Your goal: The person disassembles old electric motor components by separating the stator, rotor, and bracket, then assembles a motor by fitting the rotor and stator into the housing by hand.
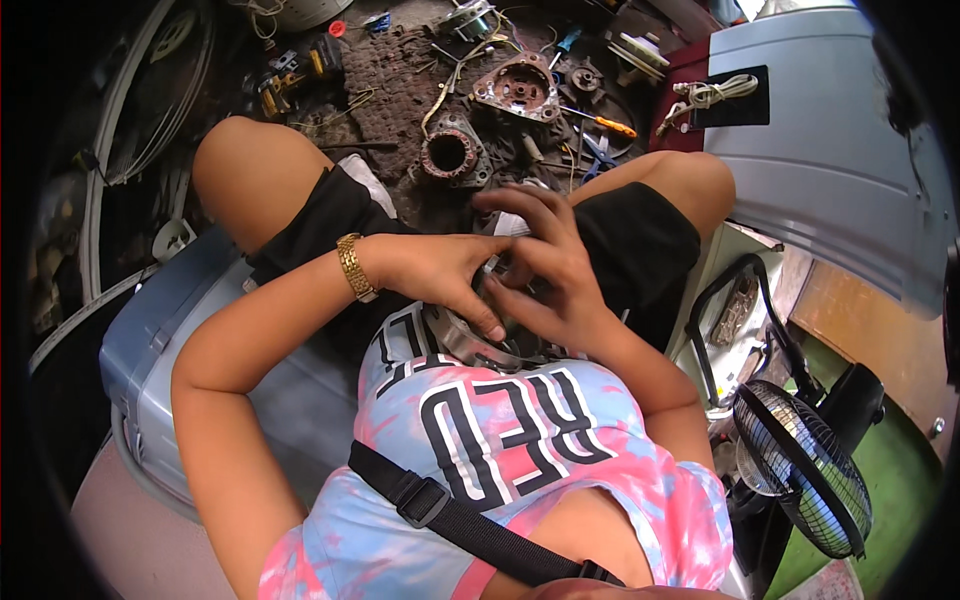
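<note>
A round silver metal housing [462, 338] rests in my lap against my shirt, partly covered by both hands. My left hand [430, 272], with a gold watch [354, 268] at its wrist, reaches over the housing, its thumb bent down onto it and its fingers hidden on the far side. Close against it, my right hand [560, 265] is curled, with the upper fingers lifted and bent. Its thumb and a finger come together near a small greyish piece [491, 265] between the hands. What that piece is, I cannot make out.
On the dirty floor ahead lie a motor stator with copper windings [450, 155], a triangular metal housing [520, 88], an orange-handled screwdriver [612, 126], blue-handled scissors [600, 153] and a yellow-black power drill [285, 85]. A black fan [805, 465] stands at right, below a light-blue panel [810, 190].
</note>
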`<state>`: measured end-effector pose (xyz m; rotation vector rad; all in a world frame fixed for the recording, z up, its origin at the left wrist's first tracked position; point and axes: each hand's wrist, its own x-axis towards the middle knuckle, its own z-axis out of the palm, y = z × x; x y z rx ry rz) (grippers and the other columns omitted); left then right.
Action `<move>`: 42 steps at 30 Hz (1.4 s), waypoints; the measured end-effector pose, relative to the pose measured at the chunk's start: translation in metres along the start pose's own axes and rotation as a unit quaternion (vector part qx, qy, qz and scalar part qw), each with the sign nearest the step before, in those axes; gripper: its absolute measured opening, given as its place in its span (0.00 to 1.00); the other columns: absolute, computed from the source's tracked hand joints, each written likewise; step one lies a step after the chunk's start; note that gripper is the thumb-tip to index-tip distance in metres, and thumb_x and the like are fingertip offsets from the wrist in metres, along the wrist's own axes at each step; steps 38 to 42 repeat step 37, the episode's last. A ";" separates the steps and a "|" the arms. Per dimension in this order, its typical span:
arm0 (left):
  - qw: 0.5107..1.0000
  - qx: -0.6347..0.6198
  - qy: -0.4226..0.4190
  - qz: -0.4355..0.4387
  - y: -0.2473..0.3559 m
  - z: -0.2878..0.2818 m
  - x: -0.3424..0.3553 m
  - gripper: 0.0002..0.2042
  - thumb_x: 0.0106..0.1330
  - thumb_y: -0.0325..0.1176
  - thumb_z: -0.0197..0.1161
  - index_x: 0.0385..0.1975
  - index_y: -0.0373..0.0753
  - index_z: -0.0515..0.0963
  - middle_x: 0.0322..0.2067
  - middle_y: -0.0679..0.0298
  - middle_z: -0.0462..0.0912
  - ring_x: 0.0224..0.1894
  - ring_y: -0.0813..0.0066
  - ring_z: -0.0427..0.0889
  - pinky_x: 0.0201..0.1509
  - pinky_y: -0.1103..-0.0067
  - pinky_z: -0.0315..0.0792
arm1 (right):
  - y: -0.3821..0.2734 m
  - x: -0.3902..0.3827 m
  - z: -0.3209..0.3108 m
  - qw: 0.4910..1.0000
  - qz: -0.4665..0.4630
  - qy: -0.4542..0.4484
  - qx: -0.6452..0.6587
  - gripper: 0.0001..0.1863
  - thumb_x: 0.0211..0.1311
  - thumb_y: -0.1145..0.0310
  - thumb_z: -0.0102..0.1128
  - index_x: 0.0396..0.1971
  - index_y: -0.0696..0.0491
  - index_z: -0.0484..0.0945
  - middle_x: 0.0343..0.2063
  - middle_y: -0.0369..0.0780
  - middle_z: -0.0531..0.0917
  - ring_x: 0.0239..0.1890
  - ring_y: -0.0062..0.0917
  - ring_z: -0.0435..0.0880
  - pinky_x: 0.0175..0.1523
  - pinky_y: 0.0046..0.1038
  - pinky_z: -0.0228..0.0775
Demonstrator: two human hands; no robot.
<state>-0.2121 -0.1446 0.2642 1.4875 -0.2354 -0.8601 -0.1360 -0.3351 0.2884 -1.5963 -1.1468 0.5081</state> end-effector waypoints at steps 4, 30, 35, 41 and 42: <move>0.997 -0.068 -0.001 -0.030 -0.005 0.003 -0.007 0.38 0.50 0.38 0.81 0.59 0.33 0.69 0.48 0.59 0.79 0.54 0.73 0.77 0.58 0.76 0.73 | -0.004 -0.015 -0.006 1.000 0.004 -0.008 -0.029 0.16 0.45 0.75 0.72 0.17 0.54 0.67 0.59 0.51 0.76 0.64 0.52 0.67 0.67 0.49 0.57; 0.987 -0.129 -0.007 -0.096 -0.008 -0.005 -0.006 0.53 0.48 0.40 0.82 0.69 0.24 0.53 0.61 0.53 0.72 0.65 0.70 0.70 0.69 0.75 0.63 | 0.023 -0.041 -0.002 0.998 -0.003 0.040 0.057 0.16 0.44 0.69 0.77 0.18 0.52 0.73 0.61 0.50 0.73 0.67 0.52 0.63 0.68 0.50 0.54; 0.989 -0.106 -0.023 -0.104 -0.003 -0.001 -0.004 0.55 0.48 0.40 0.82 0.71 0.25 0.51 0.64 0.51 0.70 0.66 0.70 0.68 0.71 0.75 0.61 | 0.022 -0.025 0.004 0.997 -0.054 0.030 0.038 0.14 0.46 0.70 0.77 0.18 0.51 0.75 0.63 0.49 0.73 0.68 0.49 0.62 0.67 0.49 0.55; 0.990 -0.108 -0.018 -0.092 -0.008 -0.002 -0.007 0.50 0.50 0.47 0.80 0.69 0.31 0.59 0.61 0.52 0.73 0.64 0.68 0.71 0.69 0.76 0.62 | 0.034 -0.050 -0.002 0.996 0.023 0.058 0.069 0.13 0.45 0.68 0.77 0.20 0.49 0.77 0.64 0.48 0.72 0.69 0.46 0.61 0.68 0.49 0.53; 0.990 -0.108 -0.018 -0.092 -0.008 -0.002 -0.007 0.50 0.50 0.47 0.80 0.69 0.31 0.59 0.61 0.52 0.73 0.64 0.68 0.71 0.69 0.76 0.62 | 0.034 -0.050 -0.002 0.996 0.023 0.058 0.069 0.13 0.45 0.68 0.77 0.20 0.49 0.77 0.64 0.48 0.72 0.69 0.46 0.61 0.68 0.49 0.53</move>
